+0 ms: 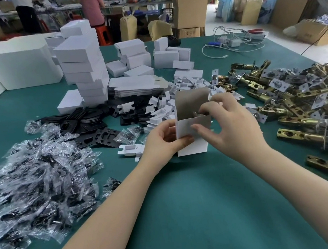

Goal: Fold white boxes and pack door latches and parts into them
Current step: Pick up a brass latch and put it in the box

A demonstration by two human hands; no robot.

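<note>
A small white box [192, 139] is held upright at the centre of the frame, its base on the green table cover [191, 205] and its grey-lined lid flap raised. It is pinched on its left side between the thumb and curled fingers of the left hand [162, 140]. The right hand [229, 123] is laid over the box's right side, with its thumb pressed on the front panel and its fingertips curled into the open top.

At the right edge of the frame a heap of brass door latches [295, 105] is spread. At lower left, clear bags of dark parts [34, 184] are piled, with black plates [93, 121] above them. Just behind the box, white card inserts [165, 107] are scattered. Further back, flat box blanks [136, 87] and a leaning stack of folded boxes [84, 68] are seen.

White cables [231, 43] are left at upper right. Beyond the table, brown cartons [190, 8] and a red stool [104, 34] are seen on the workshop floor.
</note>
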